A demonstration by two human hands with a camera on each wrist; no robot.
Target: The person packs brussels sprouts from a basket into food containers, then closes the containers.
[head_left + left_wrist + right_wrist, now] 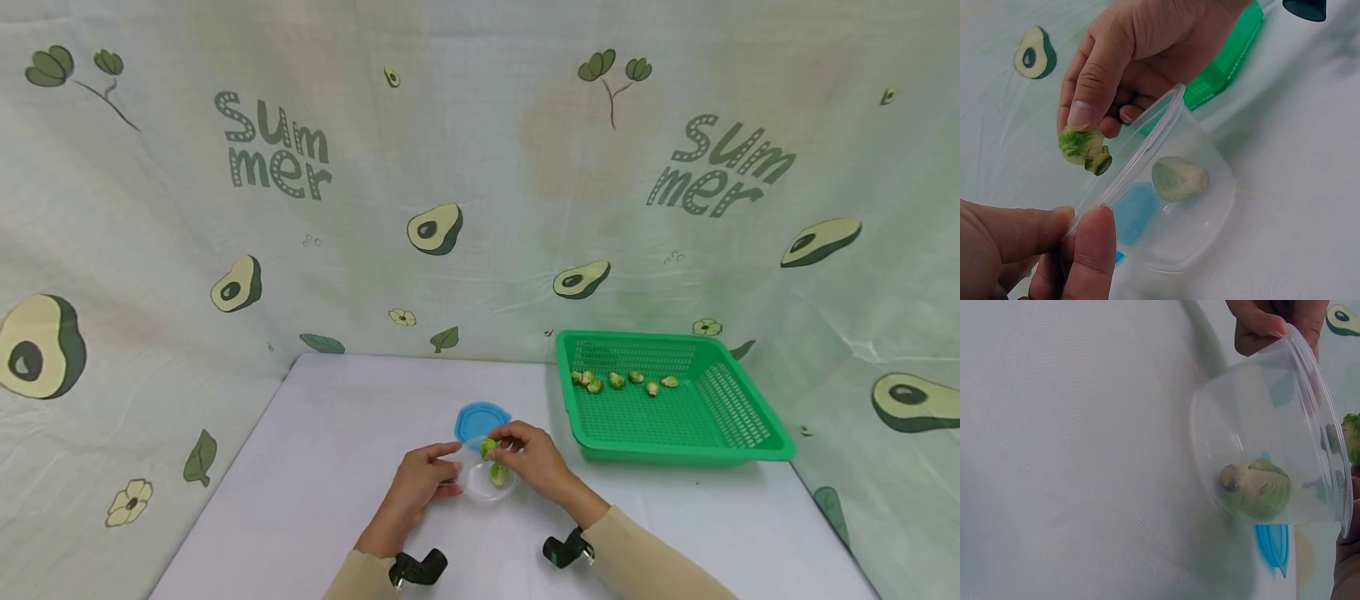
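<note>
A clear plastic tub (1204,219) stands on the white table, one Brussels sprout (1260,490) lying inside it. My left hand (422,483) pinches the tub's rim between thumb and fingers, as the left wrist view shows. Over the opening, my right hand (531,457) holds a second Brussels sprout (1085,150) between thumb and fingers, its cut stem pointing down toward the tub. In the right wrist view, that held sprout is only partly visible at the right edge.
A blue lid (480,420) lies just behind the tub. To the right sits a green plastic basket (675,425) with several Brussels sprouts (617,381) toward its back left. A patterned cloth (480,167) hangs behind the white table (360,417).
</note>
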